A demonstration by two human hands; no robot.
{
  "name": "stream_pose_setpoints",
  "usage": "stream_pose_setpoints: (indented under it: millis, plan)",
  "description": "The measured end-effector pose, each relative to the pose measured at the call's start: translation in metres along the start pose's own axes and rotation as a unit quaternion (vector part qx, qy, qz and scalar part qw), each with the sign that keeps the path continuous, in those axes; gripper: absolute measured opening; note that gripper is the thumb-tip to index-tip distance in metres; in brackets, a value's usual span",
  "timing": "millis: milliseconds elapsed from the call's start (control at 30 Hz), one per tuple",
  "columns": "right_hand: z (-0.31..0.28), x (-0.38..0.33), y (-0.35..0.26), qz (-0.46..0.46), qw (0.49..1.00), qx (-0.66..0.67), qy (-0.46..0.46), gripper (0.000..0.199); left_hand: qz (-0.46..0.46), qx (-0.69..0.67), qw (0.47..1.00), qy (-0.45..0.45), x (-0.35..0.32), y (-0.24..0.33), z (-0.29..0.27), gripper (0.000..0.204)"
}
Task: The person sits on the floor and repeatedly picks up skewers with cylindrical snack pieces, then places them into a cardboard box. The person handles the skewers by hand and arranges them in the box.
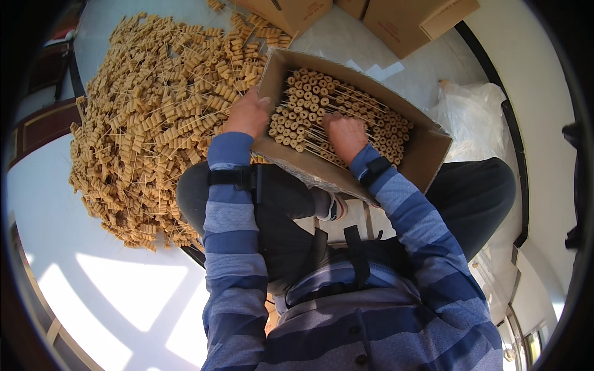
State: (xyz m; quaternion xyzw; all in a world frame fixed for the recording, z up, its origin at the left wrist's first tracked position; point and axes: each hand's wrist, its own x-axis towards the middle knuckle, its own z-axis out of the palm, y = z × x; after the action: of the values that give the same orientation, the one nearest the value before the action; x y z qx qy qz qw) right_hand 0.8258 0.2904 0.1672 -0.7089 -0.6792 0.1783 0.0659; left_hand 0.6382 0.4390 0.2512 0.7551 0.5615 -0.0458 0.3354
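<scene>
The left hand (247, 115) lies at the near-left wall of the cardboard box (425, 149), apparently bracing it; the right hand (347, 137) curls over skewers (304, 91) inside, perhaps keeping rows snug. Whether either hand's fingers pinch anything cannot be told.

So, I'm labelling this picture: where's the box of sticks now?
In the head view, the box of sticks is just right of the big heap, with the left hand at its left end.
</scene>
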Motion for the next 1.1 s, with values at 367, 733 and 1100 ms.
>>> stream_pose_setpoints:
  millis: [367, 733, 1100]
  plan:
    - [0.011, 0.019, -0.012, 0.008, 0.999, -0.008, -0.046, 0.008, 0.023, 0.000, 1.000, 0.018, 0.003, -0.001, 0.011, 0.048]
    - [0.022, 0.021, -0.005, 0.081, 0.995, 0.056, -0.022, 0.021, 0.189, 0.125, 0.963, 0.144, -0.028, 0.048, 0.068, 0.041]
    - [-0.014, 0.023, 0.017, 0.149, 0.970, 0.194, 0.011, 0.029, 0.116, 0.146, 0.982, -0.025, -0.010, 0.030, 0.089, 0.042]
